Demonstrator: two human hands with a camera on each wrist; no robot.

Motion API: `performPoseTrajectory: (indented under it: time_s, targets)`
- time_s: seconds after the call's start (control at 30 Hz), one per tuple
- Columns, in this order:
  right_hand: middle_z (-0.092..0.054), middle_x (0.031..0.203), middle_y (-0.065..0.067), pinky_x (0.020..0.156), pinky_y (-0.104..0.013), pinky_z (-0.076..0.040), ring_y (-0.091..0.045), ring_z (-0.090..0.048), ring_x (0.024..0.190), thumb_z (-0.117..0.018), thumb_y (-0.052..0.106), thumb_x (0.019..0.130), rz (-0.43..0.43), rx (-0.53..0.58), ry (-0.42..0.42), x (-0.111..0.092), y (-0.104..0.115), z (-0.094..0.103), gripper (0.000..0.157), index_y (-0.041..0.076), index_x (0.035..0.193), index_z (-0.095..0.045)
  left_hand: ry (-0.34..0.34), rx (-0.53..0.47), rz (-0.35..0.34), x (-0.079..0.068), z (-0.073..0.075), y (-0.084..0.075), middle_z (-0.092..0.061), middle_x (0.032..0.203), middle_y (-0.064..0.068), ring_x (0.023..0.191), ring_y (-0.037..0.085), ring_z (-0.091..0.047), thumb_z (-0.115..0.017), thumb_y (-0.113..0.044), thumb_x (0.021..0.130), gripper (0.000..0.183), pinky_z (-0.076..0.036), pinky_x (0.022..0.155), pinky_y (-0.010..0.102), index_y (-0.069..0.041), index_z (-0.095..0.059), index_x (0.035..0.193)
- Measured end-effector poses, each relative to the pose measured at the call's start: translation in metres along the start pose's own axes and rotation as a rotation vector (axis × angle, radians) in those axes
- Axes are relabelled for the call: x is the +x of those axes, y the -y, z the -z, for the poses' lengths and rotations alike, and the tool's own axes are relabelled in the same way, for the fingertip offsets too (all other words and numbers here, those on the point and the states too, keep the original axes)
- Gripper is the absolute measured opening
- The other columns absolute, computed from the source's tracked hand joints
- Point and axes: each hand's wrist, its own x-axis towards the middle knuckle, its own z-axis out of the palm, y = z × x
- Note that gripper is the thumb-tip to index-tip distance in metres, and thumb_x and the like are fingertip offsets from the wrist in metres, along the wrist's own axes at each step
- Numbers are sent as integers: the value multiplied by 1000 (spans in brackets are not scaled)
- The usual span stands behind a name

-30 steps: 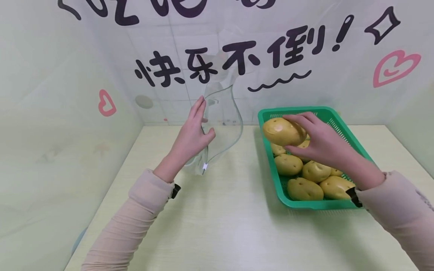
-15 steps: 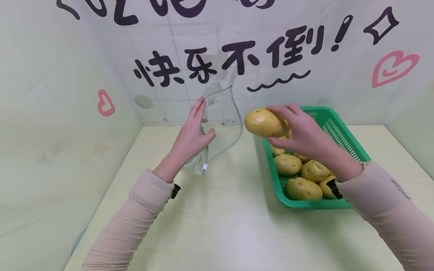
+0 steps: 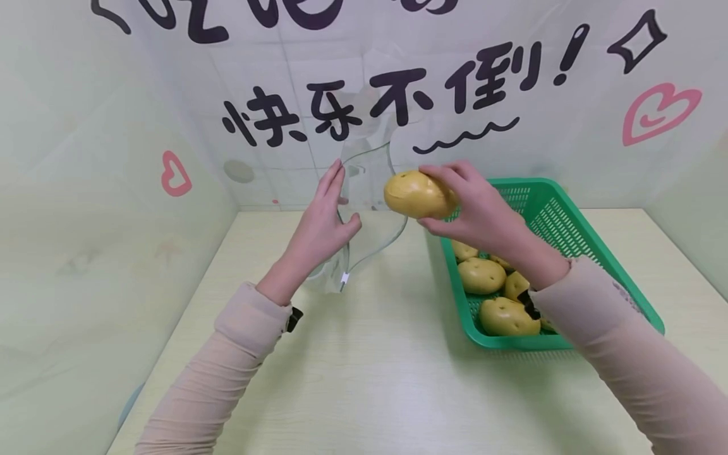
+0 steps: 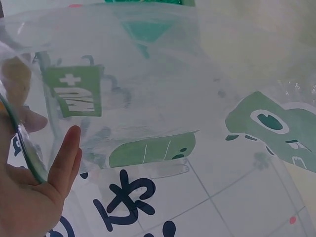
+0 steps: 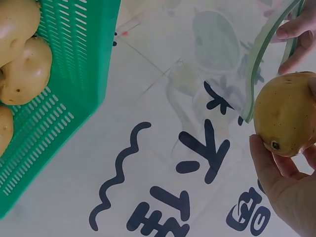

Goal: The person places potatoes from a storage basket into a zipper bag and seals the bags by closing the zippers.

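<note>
My right hand [image 3: 480, 205] grips a potato [image 3: 418, 194] between thumb and fingers, in front of the bag's mouth. In the right wrist view the potato [image 5: 284, 113] appears close beside the bag's green-edged rim. My left hand [image 3: 321, 230] holds the clear zip bag [image 3: 366, 237] by the left side of its spread mouth. In the left wrist view the bag's rim passes between parts of my left hand [image 4: 37, 197], whose visible fingers are fairly straight. A white slider hangs at the bag's lower corner. Green printed figures show on the bag [image 4: 153, 150].
A green plastic basket [image 3: 591, 246] with several potatoes [image 3: 481, 276] stands on the right of the pale table [image 3: 364, 379]. Behind it rises a white sheet [image 3: 364, 57] with black writing and pink hearts. Another sheet hangs on the left.
My right hand has carried the potato leftward from above the green basket to the bag's mouth. The left hand and the bag have stayed almost still.
</note>
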Motion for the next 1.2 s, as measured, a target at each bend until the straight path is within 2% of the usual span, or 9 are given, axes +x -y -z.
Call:
performPoseTrajectory:
  time_s: [0.4,0.67,0.93,1.2]
  targets:
    - [-52,121,-19,93,-45,-51,-31,-51,108,-80,13,74,-1,-25,-33,12,0,-9,62,0,127,-51,16,-29,11,4,0,-5,-7,163,2,119,24,-56,-59,-9,84,80,-53,60,24,1,-18,151]
    - [-53,121,-19,95,-46,-48,-33,-48,112,-81,9,71,75,-52,-54,18,-1,-16,59,0,122,-54,33,-64,36,6,1,-7,-6,163,-1,122,24,-55,-57,-6,82,81,-54,61,26,-2,-16,152]
    - [-52,129,-18,96,-47,-51,-36,-47,118,-79,9,74,119,-124,1,22,5,-26,58,3,127,-57,44,-86,36,5,6,-11,-7,163,-1,120,24,-56,-54,3,81,80,-54,62,24,-2,-17,152]
    - [-54,131,-20,95,-45,-54,-36,-49,121,-78,12,78,219,-190,57,23,8,-35,57,4,130,-57,33,-83,21,7,16,-16,-10,162,3,117,26,-59,-47,16,78,80,-52,62,23,1,-18,151]
